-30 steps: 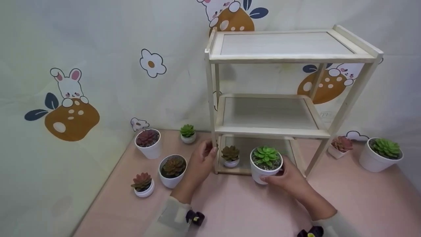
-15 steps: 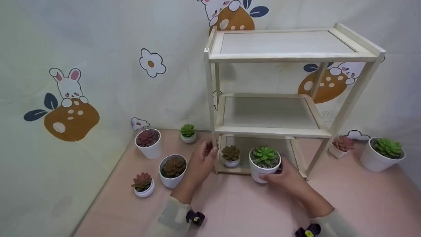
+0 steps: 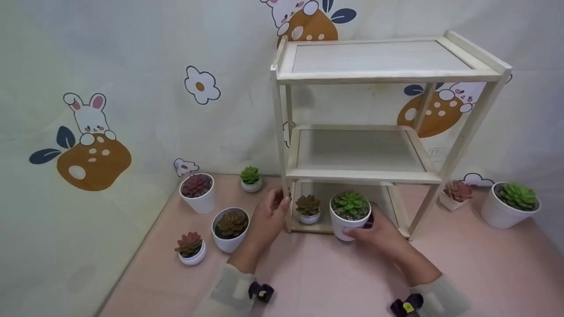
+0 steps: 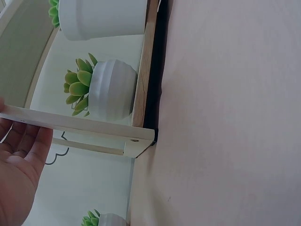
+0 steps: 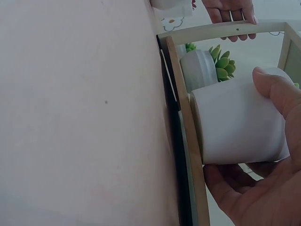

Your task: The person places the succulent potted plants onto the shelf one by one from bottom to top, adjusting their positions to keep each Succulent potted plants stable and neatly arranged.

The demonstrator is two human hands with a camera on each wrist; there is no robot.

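My right hand grips a white pot with a green succulent, fingers and thumb round its sides. In the right wrist view that pot is at the bottom shelf's front edge. A small potted succulent with brownish-green leaves stands on the bottom shelf to its left. My left hand holds the front left post of the wooden shelf rack, low down; in the left wrist view the fingers pass behind the post.
Left of the rack stand a dark red succulent, a small green one, a brown one and a small reddish one, all in white pots. Right of it are a pink succulent and a large green one.
My right hand has moved the potted green succulent slightly left and back, nearer the small one on the bottom shelf. The left hand stays at the post.
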